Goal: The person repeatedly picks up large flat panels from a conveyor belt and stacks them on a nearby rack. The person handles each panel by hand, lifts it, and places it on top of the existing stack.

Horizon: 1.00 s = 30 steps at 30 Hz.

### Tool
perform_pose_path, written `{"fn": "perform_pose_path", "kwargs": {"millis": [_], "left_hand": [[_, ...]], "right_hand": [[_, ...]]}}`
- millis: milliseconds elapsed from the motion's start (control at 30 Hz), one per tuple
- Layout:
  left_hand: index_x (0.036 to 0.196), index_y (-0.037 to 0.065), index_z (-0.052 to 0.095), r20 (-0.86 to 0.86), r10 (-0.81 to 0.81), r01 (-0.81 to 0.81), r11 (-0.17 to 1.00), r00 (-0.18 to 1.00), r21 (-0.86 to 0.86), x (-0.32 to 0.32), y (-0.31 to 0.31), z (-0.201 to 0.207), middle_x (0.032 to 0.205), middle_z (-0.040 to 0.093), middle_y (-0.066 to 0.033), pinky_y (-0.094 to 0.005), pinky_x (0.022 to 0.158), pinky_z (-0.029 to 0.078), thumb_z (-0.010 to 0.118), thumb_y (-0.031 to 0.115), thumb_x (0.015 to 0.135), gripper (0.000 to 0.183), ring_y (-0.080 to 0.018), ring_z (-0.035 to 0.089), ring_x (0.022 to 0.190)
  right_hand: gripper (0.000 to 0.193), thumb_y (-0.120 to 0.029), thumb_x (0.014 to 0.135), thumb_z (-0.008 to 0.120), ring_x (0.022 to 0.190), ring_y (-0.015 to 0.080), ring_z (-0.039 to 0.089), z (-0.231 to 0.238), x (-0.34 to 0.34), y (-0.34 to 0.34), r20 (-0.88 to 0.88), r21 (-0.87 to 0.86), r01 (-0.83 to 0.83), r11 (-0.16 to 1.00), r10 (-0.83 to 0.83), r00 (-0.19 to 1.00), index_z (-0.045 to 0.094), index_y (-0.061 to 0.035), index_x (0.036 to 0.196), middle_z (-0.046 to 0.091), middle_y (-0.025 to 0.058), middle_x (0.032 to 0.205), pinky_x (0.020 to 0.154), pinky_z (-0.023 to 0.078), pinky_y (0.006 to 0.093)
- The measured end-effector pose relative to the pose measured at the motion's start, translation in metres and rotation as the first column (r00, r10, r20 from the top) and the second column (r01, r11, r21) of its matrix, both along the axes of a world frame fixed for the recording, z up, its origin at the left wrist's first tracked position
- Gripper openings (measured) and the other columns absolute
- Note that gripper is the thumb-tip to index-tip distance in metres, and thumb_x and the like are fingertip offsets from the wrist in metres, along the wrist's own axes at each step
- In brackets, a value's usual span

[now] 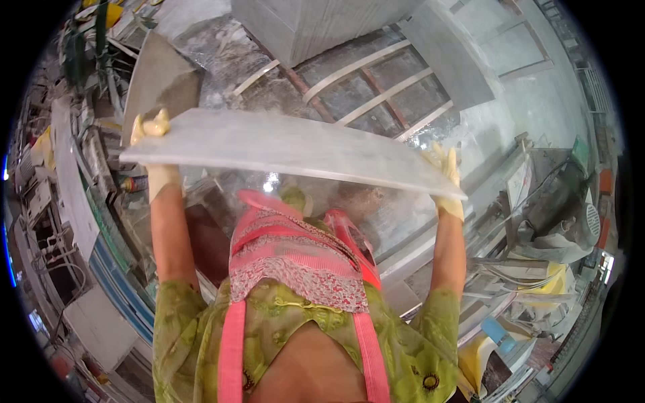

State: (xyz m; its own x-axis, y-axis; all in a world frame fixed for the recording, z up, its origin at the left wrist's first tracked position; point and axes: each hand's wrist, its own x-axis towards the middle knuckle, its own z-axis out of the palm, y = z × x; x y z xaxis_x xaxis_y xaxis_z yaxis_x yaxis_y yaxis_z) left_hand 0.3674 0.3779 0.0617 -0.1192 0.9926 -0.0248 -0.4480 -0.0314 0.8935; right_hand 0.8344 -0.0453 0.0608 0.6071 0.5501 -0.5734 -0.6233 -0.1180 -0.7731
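A long, pale grey-white slab point(282, 144), like a stone or tile panel, is held up in front of me with its long near edge toward my body. My left hand point(153, 131), in a cream glove, grips its left end with the fingers curled over the top. At the right end my right hand point(445, 171), gloved the same way, is closed round the slab, its fingers showing past the far edge. The slab looks raised off the floor, and both my arms reach forward to it.
Ahead stands a large grey block point(316, 33), beside pale wooden strips point(383, 104) on the wet floor. A brown-grey panel point(158, 84) leans at the far left. Stacked slabs point(111, 282) line the left side; bags and scraps point(544, 289) clutter the right.
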Motion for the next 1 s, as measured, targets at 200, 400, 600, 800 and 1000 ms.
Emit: {"fn": "perform_pose_path", "kwargs": {"millis": [200, 400, 600, 800, 1000], "left_hand": [[0.080, 0.002, 0.053, 0.212, -0.229, 0.234, 0.972, 0.950, 0.001, 0.208, 0.025, -0.031, 0.066, 0.052, -0.0115, -0.0490, 0.099, 0.046, 0.055, 0.019, 0.096, 0.023, -0.0295, 0.059, 0.077], [0.061, 0.006, 0.056, 0.318, -0.238, 0.339, 0.888, 0.918, -0.313, 0.268, 0.060, -0.093, 0.057, 0.052, -0.0100, -0.0398, 0.096, 0.044, 0.053, 0.026, 0.095, 0.041, -0.0262, 0.057, 0.069], [0.097, 0.008, 0.070, 0.041, 0.011, 0.020, 0.740, 0.999, -0.672, 0.282, 0.057, -0.090, 0.101, 0.066, -0.0072, -0.0372, 0.091, 0.047, 0.038, 0.037, 0.099, 0.044, -0.0225, 0.059, 0.086], [0.131, 0.013, 0.059, -0.164, 0.038, -0.118, 0.848, 0.986, -0.517, 0.327, 0.024, -0.111, 0.133, 0.057, -0.0019, -0.0385, 0.103, 0.044, 0.030, 0.031, 0.103, 0.045, -0.0230, 0.055, 0.117], [0.140, 0.013, 0.050, -0.002, -0.106, 0.090, 0.854, 0.994, -0.513, 0.409, 0.012, -0.157, 0.139, 0.054, -0.0051, -0.0432, 0.105, 0.042, 0.022, 0.035, 0.103, 0.051, -0.0261, 0.051, 0.124]], "right_hand": [[0.084, -0.069, 0.092, 0.045, 0.135, 0.0258, 0.042, 0.012, 0.027, -0.061, -0.078, -0.493, 0.091, 0.865, -0.148, 0.986, 0.051, 0.0025, 0.136, 0.049, 0.0163, 0.143, 0.114, 0.027, 0.0376], [0.062, -0.041, 0.093, 0.062, 0.124, 0.0234, 0.053, 0.025, 0.094, -0.010, -0.274, -0.503, -0.204, 0.840, 0.070, 0.959, 0.053, 0.0051, 0.133, 0.056, 0.0158, 0.134, 0.107, 0.037, 0.0317], [0.052, -0.031, 0.093, 0.062, 0.110, 0.0211, 0.060, -0.025, 0.171, 0.060, -0.299, -0.497, -0.320, 0.807, 0.187, 0.936, 0.056, 0.0074, 0.127, 0.064, 0.0156, 0.121, 0.096, 0.044, 0.0300], [0.046, -0.026, 0.092, 0.063, 0.096, 0.0206, 0.066, -0.037, 0.246, 0.113, -0.310, -0.466, -0.285, 0.838, 0.147, 0.939, 0.058, 0.0066, 0.125, 0.067, 0.0138, 0.113, 0.084, 0.051, 0.0314], [0.047, -0.027, 0.091, 0.066, 0.096, 0.0212, 0.066, -0.134, 0.359, 0.044, -0.223, -0.430, -0.217, 0.876, 0.130, 0.966, 0.059, 0.0059, 0.124, 0.067, 0.0134, 0.111, 0.083, 0.053, 0.0322]]}}
